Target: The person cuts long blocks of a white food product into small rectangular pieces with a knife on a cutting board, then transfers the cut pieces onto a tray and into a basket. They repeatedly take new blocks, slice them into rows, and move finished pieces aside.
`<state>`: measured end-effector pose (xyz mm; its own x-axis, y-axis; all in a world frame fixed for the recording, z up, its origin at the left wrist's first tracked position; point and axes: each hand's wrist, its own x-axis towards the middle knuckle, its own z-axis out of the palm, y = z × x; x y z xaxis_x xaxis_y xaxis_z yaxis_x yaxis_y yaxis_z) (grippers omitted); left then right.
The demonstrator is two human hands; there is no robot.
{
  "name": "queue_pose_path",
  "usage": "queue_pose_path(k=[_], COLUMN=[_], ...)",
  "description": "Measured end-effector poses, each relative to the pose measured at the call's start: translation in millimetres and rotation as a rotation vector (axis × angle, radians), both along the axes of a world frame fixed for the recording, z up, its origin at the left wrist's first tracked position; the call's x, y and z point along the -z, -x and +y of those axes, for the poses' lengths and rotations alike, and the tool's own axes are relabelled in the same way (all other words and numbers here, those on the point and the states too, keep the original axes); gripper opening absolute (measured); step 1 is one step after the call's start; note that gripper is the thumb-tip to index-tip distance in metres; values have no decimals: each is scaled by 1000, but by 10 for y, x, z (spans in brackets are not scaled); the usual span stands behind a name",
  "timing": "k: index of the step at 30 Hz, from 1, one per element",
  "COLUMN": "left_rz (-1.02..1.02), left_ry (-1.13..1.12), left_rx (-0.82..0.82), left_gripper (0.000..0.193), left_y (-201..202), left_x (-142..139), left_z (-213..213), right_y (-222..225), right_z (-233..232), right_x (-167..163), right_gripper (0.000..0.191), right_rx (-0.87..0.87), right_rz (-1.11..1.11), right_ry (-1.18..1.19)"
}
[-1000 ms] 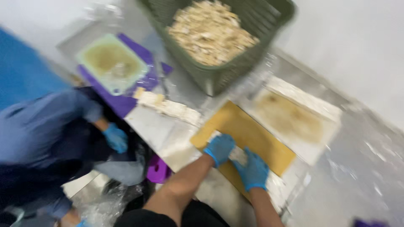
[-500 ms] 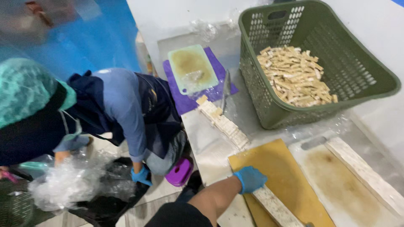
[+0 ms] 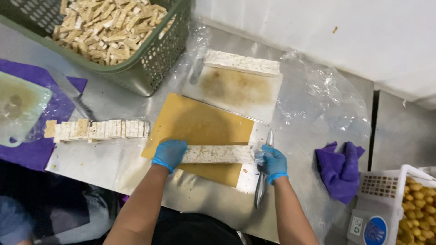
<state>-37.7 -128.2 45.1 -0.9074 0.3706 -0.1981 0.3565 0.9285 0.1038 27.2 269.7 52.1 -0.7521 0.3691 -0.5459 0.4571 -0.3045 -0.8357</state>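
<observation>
We look down on a steel worktable (image 3: 136,161), where a long pale speckled block of pressed food (image 3: 217,154) lies across the near part of a mustard-yellow rectangular cutting board (image 3: 200,124). Its long axis runs from nine to three o'clock. Our left hand (image 3: 169,154), in a blue glove, lies flat and fairly wide over the block's nine o'clock end, pressing on it. Our right hand (image 3: 274,164), also gloved in blue, sits at the three o'clock end, closed around a long steel knife (image 3: 262,181) whose length points from twelve to six o'clock, square to the block. Both hands touch the block, and the knife hand meets its right tip. The block looks firm, whitish and flecked with brown, uncut along its length. At ten o'clock lies a row of cut pale slices (image 3: 97,130); at eleven o'clock, a green plastic basket of small cut pieces (image 3: 150,68).
</observation>
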Motion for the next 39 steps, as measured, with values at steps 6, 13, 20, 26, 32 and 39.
queue_pose_path(k=[6,13,20,26,32,39], left_rz=[84,78,153,60,-8,-40], left_ry=[-128,-12,-137,-439,-901,-772], left_rx=[-55,-105,-253,-420,-644,-843], left_gripper=[20,33,33,21,23,26], left_y=[150,88,-376,-316,-294,280], left_x=[96,-242,-352,-190,-35,-82], left_z=[52,-165,-287,-366,-371,-376], right_y=[-178,-137,-154,88,17,-548], right_z=[91,60,-1677,-2753,-3112,-2940], right_x=[205,-33,-437,-365,108,255], right_gripper=[39,25,24,50,17,17], right_rx=[123,214,-682,-970,-1000,-1358], right_rz=[-135,45,773,643,609,1044], right_ry=[413,616,-928,-1120,-1128,-1072])
